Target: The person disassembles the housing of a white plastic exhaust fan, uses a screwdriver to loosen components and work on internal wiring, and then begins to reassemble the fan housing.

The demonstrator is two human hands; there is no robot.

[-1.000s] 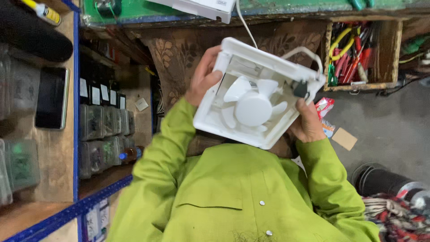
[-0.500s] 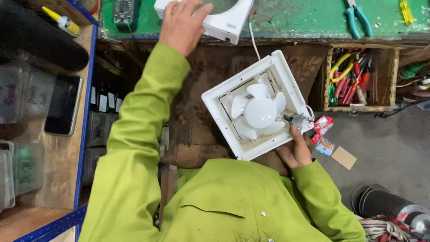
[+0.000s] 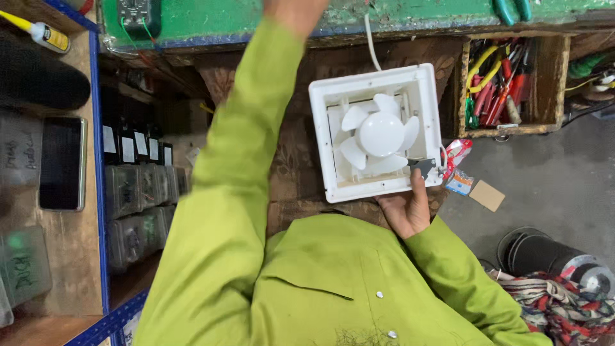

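A white square exhaust fan [image 3: 378, 133] with a round hub and several blades is held in front of my lap, blades facing up. My right hand [image 3: 405, 208] grips its near edge from below, the thumb by a small dark part at the corner. A white cord [image 3: 370, 40] runs from the fan up to the green workbench [image 3: 397, 16]. My left hand [image 3: 296, 9] is stretched out over the bench at the top edge of the view; its fingers are cut off, so what it holds is hidden. Both sleeves are lime green.
A wooden box [image 3: 512, 83] of pliers and coloured tools hangs under the bench at right. A meter [image 3: 139, 14] lies on the bench's left end. At left, shelves hold a phone [image 3: 61, 163], a glue bottle [image 3: 40, 33] and plastic boxes [image 3: 138, 192]. Cloth scraps [image 3: 557, 304] lie at lower right.
My left hand let go of the fan and reached up to the bench, going further out of view. The fan dropped lower and turned flat, held by my right hand alone.
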